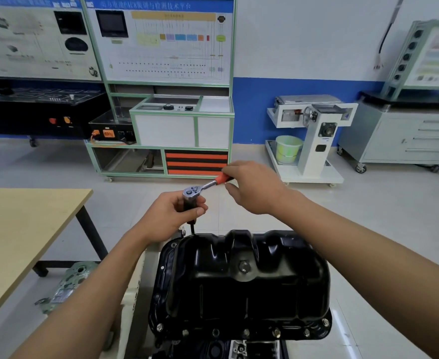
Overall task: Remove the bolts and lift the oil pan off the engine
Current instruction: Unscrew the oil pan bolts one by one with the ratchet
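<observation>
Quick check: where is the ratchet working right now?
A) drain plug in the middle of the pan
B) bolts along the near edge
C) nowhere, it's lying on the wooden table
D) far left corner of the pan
D: the left hand grips the socket under the ratchet, whose extension reaches down to the far left corner of the oil pan; the right hand holds the orange handle.

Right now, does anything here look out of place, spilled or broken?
Nothing looks spilled or broken. One oddity: a greenish metal part lies low beside the wooden table, seemingly on the floor rather than on it. The black oil pan faces upward, but that suits unbolting it.
</observation>
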Demonstrator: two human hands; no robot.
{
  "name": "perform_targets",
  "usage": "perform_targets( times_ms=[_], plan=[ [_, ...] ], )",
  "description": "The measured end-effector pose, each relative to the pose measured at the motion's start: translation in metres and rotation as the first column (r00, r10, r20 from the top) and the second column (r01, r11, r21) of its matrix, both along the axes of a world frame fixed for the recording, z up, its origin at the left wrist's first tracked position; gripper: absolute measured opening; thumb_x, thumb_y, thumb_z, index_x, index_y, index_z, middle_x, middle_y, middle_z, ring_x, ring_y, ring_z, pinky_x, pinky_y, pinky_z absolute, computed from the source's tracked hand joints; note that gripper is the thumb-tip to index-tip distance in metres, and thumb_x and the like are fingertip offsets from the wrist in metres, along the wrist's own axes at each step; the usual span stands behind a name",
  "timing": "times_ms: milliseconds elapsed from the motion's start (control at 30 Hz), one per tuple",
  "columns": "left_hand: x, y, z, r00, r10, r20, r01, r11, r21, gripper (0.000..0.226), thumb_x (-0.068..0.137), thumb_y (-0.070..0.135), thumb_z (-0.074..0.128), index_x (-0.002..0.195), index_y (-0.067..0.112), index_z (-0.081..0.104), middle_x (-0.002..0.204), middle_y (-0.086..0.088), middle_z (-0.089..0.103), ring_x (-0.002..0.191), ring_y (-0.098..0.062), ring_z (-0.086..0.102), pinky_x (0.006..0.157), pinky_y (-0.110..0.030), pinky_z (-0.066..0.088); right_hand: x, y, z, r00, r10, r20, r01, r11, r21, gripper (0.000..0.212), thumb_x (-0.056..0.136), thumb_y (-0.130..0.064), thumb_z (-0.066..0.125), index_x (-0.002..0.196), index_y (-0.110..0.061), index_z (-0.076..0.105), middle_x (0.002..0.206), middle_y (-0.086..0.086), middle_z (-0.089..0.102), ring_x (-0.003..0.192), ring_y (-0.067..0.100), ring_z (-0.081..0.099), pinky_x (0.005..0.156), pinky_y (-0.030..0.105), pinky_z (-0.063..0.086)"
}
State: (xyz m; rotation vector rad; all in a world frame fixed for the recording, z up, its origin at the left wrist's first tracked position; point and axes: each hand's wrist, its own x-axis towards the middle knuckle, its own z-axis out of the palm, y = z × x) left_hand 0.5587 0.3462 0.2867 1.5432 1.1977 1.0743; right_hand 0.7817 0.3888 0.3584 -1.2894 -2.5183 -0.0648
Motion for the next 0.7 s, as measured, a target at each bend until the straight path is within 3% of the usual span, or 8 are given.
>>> perform_targets(
  times_ms=[133, 267, 333, 433, 500, 567, 633, 700],
  plan=[
    [0.004, 0.001, -0.003, 0.995, 0.090, 0.030, -0.092, 0.995, 0.041, 0.012, 0.090, 0.006, 0.074, 0.101, 0.013, 0.074, 0.095, -0.009, 0.078, 0.090, -0.017, 0.072, 0.083, -0.032, 0.058, 0.007, -0.024, 0.006, 0.995, -0.045, 0.091, 0.039, 0.997, 0.062, 0.033, 0.095, -0.046, 0.051, 0.074, -0.022, 0.058, 0.073, -0.004, 0.054, 0.078, 0.027, 0.057, 0.054, 0.030, 0.032],
    [0.010, 0.000, -0.004, 0.989, 0.146, 0.011, -0.147, 0.982, 0.122, 0.010, 0.090, 0.006, 0.075, 0.094, 0.015, 0.077, 0.088, -0.018, 0.073, 0.072, -0.017, 0.064, 0.073, -0.031, 0.057, -0.002, -0.051, 0.010, 0.998, -0.017, 0.067, 0.024, 0.995, -0.098, 0.040, 0.087, -0.054, 0.058, 0.068, -0.020, 0.064, 0.064, -0.006, 0.059, 0.074, 0.020, 0.059, 0.053, 0.029, 0.037],
    [0.015, -0.001, -0.005, 0.983, 0.179, 0.028, -0.181, 0.975, 0.128, 0.013, 0.090, 0.003, 0.075, 0.090, 0.016, 0.076, 0.083, -0.013, 0.075, 0.072, -0.016, 0.066, 0.072, -0.033, 0.058, -0.010, -0.062, 0.008, 0.999, 0.008, 0.047, 0.001, 0.983, -0.182, 0.041, 0.083, -0.054, 0.062, 0.059, -0.020, 0.062, 0.053, -0.006, 0.059, 0.066, 0.013, 0.059, 0.052, 0.028, 0.040],
    [0.023, 0.000, -0.005, 0.979, 0.202, 0.038, -0.205, 0.969, 0.140, 0.008, 0.087, -0.002, 0.076, 0.092, 0.005, 0.074, 0.081, -0.006, 0.076, 0.076, -0.014, 0.068, 0.074, -0.032, 0.057, -0.021, -0.072, 0.003, 1.000, 0.025, -0.009, -0.027, 0.980, -0.195, 0.048, 0.080, -0.056, 0.067, 0.049, -0.023, 0.048, 0.052, -0.007, 0.048, 0.054, 0.010, 0.049, 0.048, 0.027, 0.031],
    [0.026, 0.000, -0.005, 0.975, 0.220, 0.033, -0.223, 0.963, 0.154, 0.007, 0.087, -0.002, 0.076, 0.093, 0.001, 0.073, 0.082, -0.009, 0.075, 0.076, -0.017, 0.067, 0.075, -0.035, 0.057, -0.023, -0.071, 0.005, 1.000, 0.017, -0.012, -0.019, 0.976, -0.219, 0.049, 0.079, -0.056, 0.069, 0.049, -0.023, 0.049, 0.053, -0.006, 0.047, 0.053, 0.010, 0.047, 0.049, 0.027, 0.030],
    [0.024, -0.002, -0.003, 0.971, 0.236, 0.041, -0.239, 0.959, 0.151, 0.009, 0.088, -0.001, 0.075, 0.091, 0.008, 0.072, 0.078, -0.010, 0.073, 0.074, -0.016, 0.066, 0.068, -0.038, 0.055, -0.017, -0.064, 0.011, 1.000, 0.001, 0.032, 0.007, 0.967, -0.253, 0.042, 0.079, -0.055, 0.070, 0.055, -0.021, 0.063, 0.050, -0.005, 0.055, 0.054, 0.009, 0.052, 0.049, 0.026, 0.033],
    [0.017, -0.002, -0.001, 0.976, 0.219, -0.016, -0.214, 0.966, 0.141, 0.014, 0.090, 0.002, 0.074, 0.092, 0.016, 0.073, 0.084, -0.021, 0.071, 0.072, -0.020, 0.062, 0.066, -0.043, 0.052, -0.010, -0.053, 0.019, 0.997, -0.011, 0.083, 0.031, 0.970, -0.243, 0.034, 0.083, -0.052, 0.069, 0.067, -0.021, 0.072, 0.055, -0.007, 0.062, 0.061, 0.010, 0.058, 0.052, 0.025, 0.037],
    [0.011, -0.003, 0.000, 0.987, 0.135, -0.090, -0.122, 0.983, 0.137, 0.017, 0.092, 0.004, 0.072, 0.095, 0.020, 0.074, 0.085, -0.016, 0.072, 0.070, -0.015, 0.060, 0.066, -0.032, 0.050, -0.005, -0.041, 0.023, 0.994, -0.037, 0.105, 0.054, 0.984, -0.170, 0.027, 0.090, -0.049, 0.066, 0.082, -0.024, 0.074, 0.070, -0.008, 0.061, 0.076, 0.019, 0.061, 0.059, 0.029, 0.041]
  ],
)
